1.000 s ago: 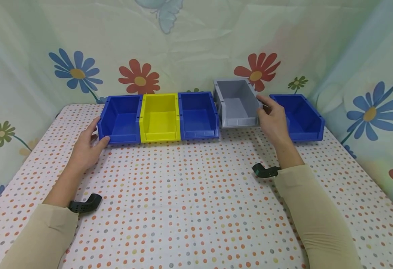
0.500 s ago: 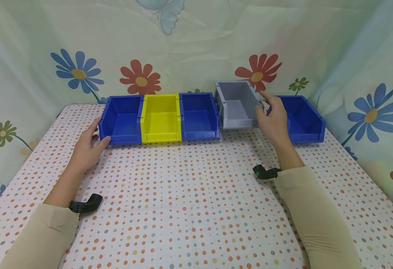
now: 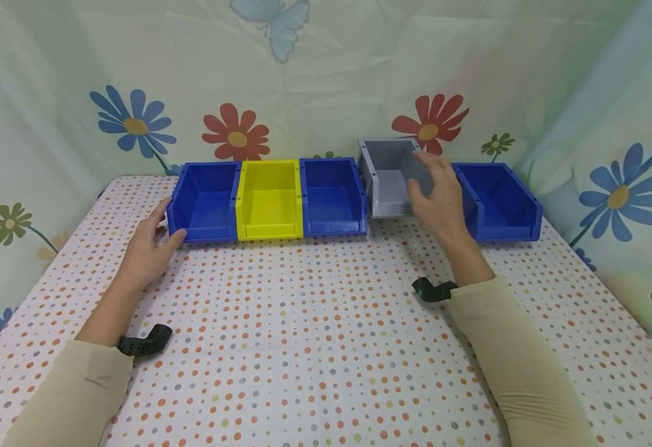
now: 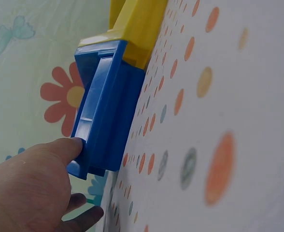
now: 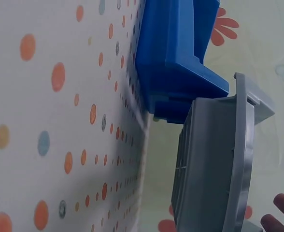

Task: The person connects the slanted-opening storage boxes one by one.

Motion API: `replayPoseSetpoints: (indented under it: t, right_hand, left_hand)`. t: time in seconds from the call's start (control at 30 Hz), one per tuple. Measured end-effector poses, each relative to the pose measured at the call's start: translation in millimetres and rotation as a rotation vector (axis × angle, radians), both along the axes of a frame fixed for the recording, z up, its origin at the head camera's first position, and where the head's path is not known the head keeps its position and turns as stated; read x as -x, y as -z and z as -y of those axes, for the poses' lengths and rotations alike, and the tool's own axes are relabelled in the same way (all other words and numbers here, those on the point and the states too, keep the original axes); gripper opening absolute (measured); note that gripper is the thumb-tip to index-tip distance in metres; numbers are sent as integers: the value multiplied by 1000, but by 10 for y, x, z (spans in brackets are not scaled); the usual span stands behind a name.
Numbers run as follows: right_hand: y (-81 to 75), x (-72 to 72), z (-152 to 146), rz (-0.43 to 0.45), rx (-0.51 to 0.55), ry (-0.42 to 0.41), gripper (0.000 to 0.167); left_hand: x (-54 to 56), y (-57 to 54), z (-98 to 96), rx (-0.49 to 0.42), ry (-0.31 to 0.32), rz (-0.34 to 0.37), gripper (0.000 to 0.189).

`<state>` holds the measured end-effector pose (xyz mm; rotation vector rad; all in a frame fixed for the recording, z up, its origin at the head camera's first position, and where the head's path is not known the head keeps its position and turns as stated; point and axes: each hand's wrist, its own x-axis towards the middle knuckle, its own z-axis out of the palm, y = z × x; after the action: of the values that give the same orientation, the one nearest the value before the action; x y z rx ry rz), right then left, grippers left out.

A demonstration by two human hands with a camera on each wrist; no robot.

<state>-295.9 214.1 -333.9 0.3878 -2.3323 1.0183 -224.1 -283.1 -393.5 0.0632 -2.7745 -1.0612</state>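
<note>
The grey bin (image 3: pixel 392 208) sits at two o'clock; the right hand (image 3: pixel 442 202) is near it, fingers apart. At nine o'clock, the left hand (image 3: pixel 148 249), fingers parted, touches the left blue bin (image 3: pixel 208 234). Gentle nudges against that brace should work best.

Arrangement along the rear of the bench (image 3: pixel 303 341), left to right.
First bin (image 3: pixel 205 208), second bin (image 3: pixel 270 205) and third bin (image 3: pixel 334 202) stand side by side, touching; fourth bin (image 3: pixel 391 180) is right of the third, set back or raised, undetermined which; fifth bin (image 3: pixel 501 205) is at the right end, apart from the fourth. Cloth (image 3: pixel 348 74) hangs behind. Left hand (image 3: pixel 149 251) touches first bin's left front corner.
</note>
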Motion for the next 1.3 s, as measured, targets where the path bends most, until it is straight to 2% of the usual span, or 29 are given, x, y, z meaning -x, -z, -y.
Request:
replayPoseSetpoints:
  t: [0.2,0.47,0.63,0.77,1.03,1.3]
  right_hand:
    - [-5,9,55,-16,-21,-16,49]
    - [22,31,127,-4,-90,-94,51]
    - [33,17,175,39,-150,-180,55]
    - [63,19,198,87,-241,-215,58]
    - [103,28,245,148,-417,-184,61]
    - [105,42,270,164,-445,-189,63]
  left_hand:
    - [-7,-1,-3,-1,0,-4,74]
    - [-11,9,-5,-2,11,-10,74]
    - [-14,16,-10,-1,5,-5,74]
    - [-18,22,-7,1,5,-14,74]
    - [-10,25,-1,8,6,-25,73]
    - [4,20,8,9,6,-34,73]
